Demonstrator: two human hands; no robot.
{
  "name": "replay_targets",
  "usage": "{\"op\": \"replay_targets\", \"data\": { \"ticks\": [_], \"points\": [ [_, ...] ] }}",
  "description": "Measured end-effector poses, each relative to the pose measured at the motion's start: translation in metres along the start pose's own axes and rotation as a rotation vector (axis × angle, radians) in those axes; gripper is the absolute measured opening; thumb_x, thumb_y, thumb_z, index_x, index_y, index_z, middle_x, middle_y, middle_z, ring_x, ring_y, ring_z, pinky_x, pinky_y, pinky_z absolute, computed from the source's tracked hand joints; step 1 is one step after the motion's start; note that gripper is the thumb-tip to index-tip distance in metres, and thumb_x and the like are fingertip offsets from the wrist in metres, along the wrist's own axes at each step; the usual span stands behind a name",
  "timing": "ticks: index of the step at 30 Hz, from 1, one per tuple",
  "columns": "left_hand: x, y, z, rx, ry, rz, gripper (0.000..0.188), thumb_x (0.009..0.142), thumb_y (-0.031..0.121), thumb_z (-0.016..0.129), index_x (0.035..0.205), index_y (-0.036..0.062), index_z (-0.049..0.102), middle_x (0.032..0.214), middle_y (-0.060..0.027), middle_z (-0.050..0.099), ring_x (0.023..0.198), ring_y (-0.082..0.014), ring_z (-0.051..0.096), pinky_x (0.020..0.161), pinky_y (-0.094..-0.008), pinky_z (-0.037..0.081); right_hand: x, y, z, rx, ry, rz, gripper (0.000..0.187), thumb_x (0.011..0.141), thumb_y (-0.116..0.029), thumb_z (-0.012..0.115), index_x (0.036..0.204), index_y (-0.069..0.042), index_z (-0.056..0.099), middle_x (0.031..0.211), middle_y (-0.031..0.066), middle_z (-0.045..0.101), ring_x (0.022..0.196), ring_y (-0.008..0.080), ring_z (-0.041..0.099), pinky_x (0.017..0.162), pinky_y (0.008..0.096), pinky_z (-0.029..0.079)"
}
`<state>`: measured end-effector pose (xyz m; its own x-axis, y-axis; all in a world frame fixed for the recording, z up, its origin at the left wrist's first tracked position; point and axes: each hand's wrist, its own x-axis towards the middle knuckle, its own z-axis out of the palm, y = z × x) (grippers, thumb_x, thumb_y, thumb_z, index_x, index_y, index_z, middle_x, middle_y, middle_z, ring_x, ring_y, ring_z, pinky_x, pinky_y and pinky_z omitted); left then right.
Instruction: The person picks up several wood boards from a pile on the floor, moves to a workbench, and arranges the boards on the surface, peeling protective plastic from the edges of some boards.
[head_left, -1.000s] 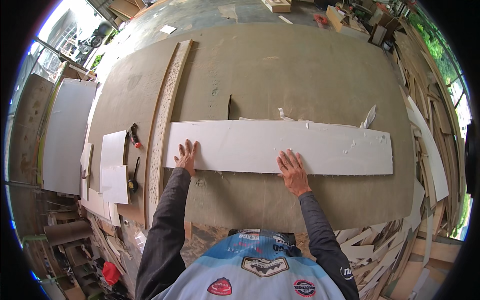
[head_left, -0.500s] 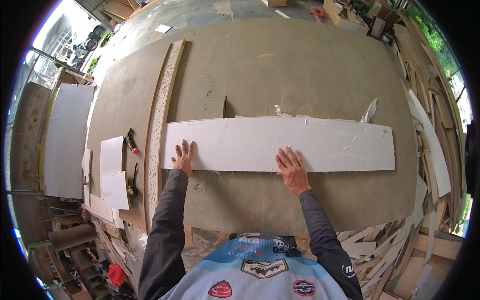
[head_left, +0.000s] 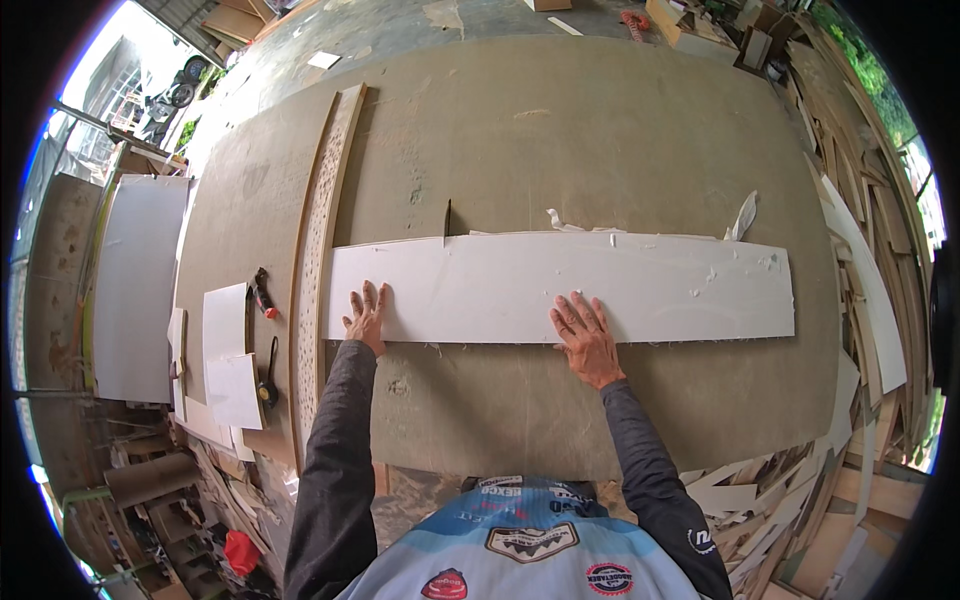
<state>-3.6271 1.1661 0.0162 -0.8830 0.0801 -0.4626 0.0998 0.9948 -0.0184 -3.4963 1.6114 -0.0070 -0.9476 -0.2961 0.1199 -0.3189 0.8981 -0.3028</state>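
Observation:
A long white board (head_left: 480,285) lies flat across the brown worktop, its left end against a long wooden rail (head_left: 327,220). My left hand (head_left: 367,318) rests flat on the board near that end, fingers spread. Farther right, my right hand (head_left: 585,340) presses flat near the board's close edge, fingers stretched out. Neither hand grips anything. At the board's far edge a thin dark upright blade (head_left: 447,219) stands up from the worktop and meets the edge. White flakes and scraps cling to the board's right part.
Left of the rail lie white panel pieces (head_left: 232,390), a black and red utility knife (head_left: 264,294) and a tape measure (head_left: 268,390). Wood offcuts (head_left: 760,490) heap beyond the right and near sides of the worktop (head_left: 620,130). A white sheet (head_left: 140,290) stands at the left.
The board has shifted slightly away from me, so its far edge now overlaps the blade. Both hands stay flat on it. The whole view has tilted a little.

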Motion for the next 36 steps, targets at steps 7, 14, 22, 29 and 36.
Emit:
{"op": "replay_targets", "data": {
  "ticks": [7, 14, 22, 29, 36],
  "points": [
    [0.007, 0.0, -0.005, -0.015, 0.01, 0.002, 0.132, 0.062, -0.015, 0.068, 0.165, 0.0349, 0.002, 0.172, -0.0128, -0.006, 0.155, -0.0502, 0.003, 0.112, -0.0772, 0.024, 0.01, 0.004, -0.002, 0.02, 0.014, 0.002, 0.065, 0.089, -0.03, 0.07, 0.149, -0.014, 0.052, 0.163, 0.0021, 0.039, 0.154, 0.0273, 0.026, 0.128, 0.0517, 0.018],
    [0.018, 0.002, -0.011, -0.012, 0.016, 0.005, 0.132, 0.061, -0.012, 0.07, 0.165, 0.0335, 0.002, 0.173, -0.0123, -0.004, 0.155, -0.0507, 0.004, 0.11, -0.0782, 0.027, 0.02, 0.009, -0.002, 0.023, 0.024, 0.007, 0.064, 0.088, -0.03, 0.07, 0.148, -0.014, 0.054, 0.162, 0.0024, 0.04, 0.154, 0.0273, 0.027, 0.128, 0.0514, 0.017],
    [0.032, 0.001, -0.013, -0.015, 0.031, 0.007, 0.132, 0.061, -0.014, 0.069, 0.165, 0.0339, 0.003, 0.173, -0.0117, -0.004, 0.155, -0.0495, 0.004, 0.111, -0.0779, 0.025, 0.033, 0.012, -0.008, -0.004, 0.011, 0.012, 0.065, 0.088, -0.029, 0.07, 0.149, -0.013, 0.053, 0.164, 0.0022, 0.037, 0.154, 0.0265, 0.025, 0.128, 0.051, 0.017],
    [0.042, 0.005, -0.02, -0.007, 0.003, -0.009, 0.132, 0.062, -0.016, 0.065, 0.165, 0.036, 0.001, 0.173, -0.0096, -0.006, 0.156, -0.0461, 0.003, 0.114, -0.0755, 0.025, 0.042, 0.021, -0.004, -0.013, 0.006, 0.014, 0.066, 0.089, -0.03, 0.069, 0.15, -0.015, 0.051, 0.164, 0.001, 0.036, 0.155, 0.0254, 0.024, 0.129, 0.0504, 0.016],
    [0.05, 0.004, -0.025, -0.009, 0.006, -0.018, 0.132, 0.063, -0.016, 0.066, 0.165, 0.0369, 0.0, 0.173, -0.0094, -0.007, 0.157, -0.045, 0.002, 0.114, -0.075, 0.024, 0.05, 0.027, 0.0, -0.024, 0.013, 0.005, 0.067, 0.09, -0.033, 0.069, 0.151, -0.016, 0.05, 0.165, -0.0002, 0.035, 0.155, 0.0245, 0.023, 0.129, 0.0505, 0.015]
  ]
}}
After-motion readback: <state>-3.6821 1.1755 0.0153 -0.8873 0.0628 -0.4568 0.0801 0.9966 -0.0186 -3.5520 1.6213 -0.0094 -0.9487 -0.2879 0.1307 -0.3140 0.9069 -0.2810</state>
